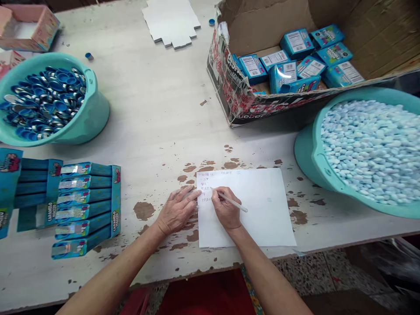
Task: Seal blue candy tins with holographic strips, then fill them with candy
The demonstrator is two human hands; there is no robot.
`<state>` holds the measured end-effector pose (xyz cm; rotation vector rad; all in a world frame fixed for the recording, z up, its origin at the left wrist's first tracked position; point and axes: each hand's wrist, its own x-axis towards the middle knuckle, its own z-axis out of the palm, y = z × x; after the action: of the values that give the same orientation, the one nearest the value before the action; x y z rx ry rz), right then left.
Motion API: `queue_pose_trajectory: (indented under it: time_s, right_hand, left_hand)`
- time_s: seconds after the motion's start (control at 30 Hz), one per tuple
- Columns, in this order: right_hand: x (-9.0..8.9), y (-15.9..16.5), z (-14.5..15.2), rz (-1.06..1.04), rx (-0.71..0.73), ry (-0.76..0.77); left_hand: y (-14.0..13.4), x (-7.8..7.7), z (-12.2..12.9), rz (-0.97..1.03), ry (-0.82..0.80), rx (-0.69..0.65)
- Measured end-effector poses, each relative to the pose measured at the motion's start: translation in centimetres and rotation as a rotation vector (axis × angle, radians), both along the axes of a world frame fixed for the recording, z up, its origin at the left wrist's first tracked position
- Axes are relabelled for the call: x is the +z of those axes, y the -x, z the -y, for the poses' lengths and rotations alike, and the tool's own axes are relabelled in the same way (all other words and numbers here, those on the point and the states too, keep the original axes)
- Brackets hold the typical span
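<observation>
A white sheet of paper [259,218] lies near the table's front edge, with several short lines of handwriting at its upper left. My right hand [226,208] rests on the sheet, its fingers closed around a slim, pale pen [239,205]. The pen's tip is close to the written lines. Flat beside the sheet's left edge is my left hand [179,209], fingers stretched out, the fingertips touching the paper's margin. Nothing shows in the left hand.
A teal tub [98,105] of blue caps stands left, above stacked blue candy boxes [116,201]. To the right are a tub [306,153] of pale candies and a cardboard box [226,92] holding blue packets. White card pieces [172,22] lie at the back.
</observation>
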<state>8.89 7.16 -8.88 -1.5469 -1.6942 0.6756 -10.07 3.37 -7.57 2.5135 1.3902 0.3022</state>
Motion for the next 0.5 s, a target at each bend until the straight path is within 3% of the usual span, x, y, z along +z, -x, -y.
queue_pose_trajectory:
  time_s: [0.5]
  right_hand:
    - [0.19, 0.08, -0.06, 0.042, 0.002, -0.023]
  left_hand:
    - [0.07, -0.02, -0.03, 0.015, -0.014, -0.002]
